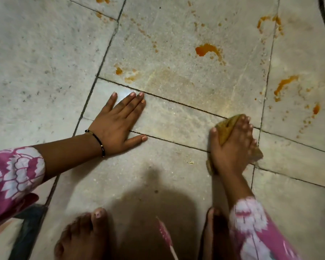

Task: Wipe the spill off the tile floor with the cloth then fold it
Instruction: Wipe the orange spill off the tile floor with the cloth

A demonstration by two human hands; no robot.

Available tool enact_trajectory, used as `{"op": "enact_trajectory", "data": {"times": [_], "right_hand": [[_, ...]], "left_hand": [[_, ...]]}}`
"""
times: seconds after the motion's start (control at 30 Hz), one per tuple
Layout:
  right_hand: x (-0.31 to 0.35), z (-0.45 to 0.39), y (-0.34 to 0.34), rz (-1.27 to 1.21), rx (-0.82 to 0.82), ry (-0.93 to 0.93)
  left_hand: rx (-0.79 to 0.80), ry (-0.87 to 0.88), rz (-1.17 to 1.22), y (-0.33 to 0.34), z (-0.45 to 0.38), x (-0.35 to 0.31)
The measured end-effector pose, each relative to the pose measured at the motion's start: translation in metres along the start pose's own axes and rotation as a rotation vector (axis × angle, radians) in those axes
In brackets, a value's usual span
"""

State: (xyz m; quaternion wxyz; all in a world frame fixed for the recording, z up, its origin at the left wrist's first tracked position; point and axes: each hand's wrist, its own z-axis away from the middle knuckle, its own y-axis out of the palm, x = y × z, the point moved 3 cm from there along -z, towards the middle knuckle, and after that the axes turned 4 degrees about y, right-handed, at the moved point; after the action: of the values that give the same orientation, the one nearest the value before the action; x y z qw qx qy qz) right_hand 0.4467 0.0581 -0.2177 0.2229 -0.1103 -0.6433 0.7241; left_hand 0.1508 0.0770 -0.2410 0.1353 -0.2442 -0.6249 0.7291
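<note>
Still plenty to smear: right hand (233,147) pressing wadded yellow-brown cloth (226,128) flat-fingered onto grey tile floor (45,53), left hand (118,124) splayed, bracing, holding nothing, orange spill blotches (207,49) ahead risking streaks from soaked fabric.

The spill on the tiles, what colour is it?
Orange spill, clearest in the head view.
</note>
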Motion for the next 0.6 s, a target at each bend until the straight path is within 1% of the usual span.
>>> {"op": "enact_trajectory", "data": {"times": [0.07, 0.1, 0.17, 0.23, 0.3, 0.33, 0.37, 0.47, 0.53, 0.6], "right_hand": [[0.024, -0.03, -0.002, 0.0, -0.016, 0.027], [0.042, -0.039, 0.0, 0.011, -0.008, -0.005], [0.082, -0.037, 0.008, 0.024, 0.018, -0.162], [0.109, -0.015, 0.015, 0.045, 0.039, -0.376], [0.105, 0.019, 0.017, 0.054, 0.085, -0.561], [0.093, 0.034, 0.016, 0.055, 0.106, -0.599], [0.074, 0.044, 0.014, 0.056, 0.109, -0.581], [0.029, 0.035, 0.007, 0.018, 0.043, -0.321], [0.033, 0.004, 0.006, 0.01, 0.001, -0.215], [0.056, -0.031, 0.006, 0.01, -0.019, -0.175]], "left_hand": [[0.002, 0.004, -0.004, 0.0, -0.001, 0.001], [0.009, 0.001, -0.004, 0.0, -0.001, 0.001], [0.016, 0.001, -0.001, -0.001, 0.0, 0.002], [0.008, 0.002, 0.009, -0.002, -0.001, 0.002], [0.002, 0.003, 0.02, -0.002, 0.0, 0.0], [0.002, 0.002, 0.022, -0.002, 0.0, 0.001], [0.0, 0.002, 0.023, -0.002, 0.0, 0.001], [-0.006, 0.004, 0.025, -0.001, 0.001, 0.002], [-0.011, 0.005, 0.027, -0.001, 0.001, 0.003], [-0.017, 0.01, 0.026, 0.0, 0.0, 0.003]]}}
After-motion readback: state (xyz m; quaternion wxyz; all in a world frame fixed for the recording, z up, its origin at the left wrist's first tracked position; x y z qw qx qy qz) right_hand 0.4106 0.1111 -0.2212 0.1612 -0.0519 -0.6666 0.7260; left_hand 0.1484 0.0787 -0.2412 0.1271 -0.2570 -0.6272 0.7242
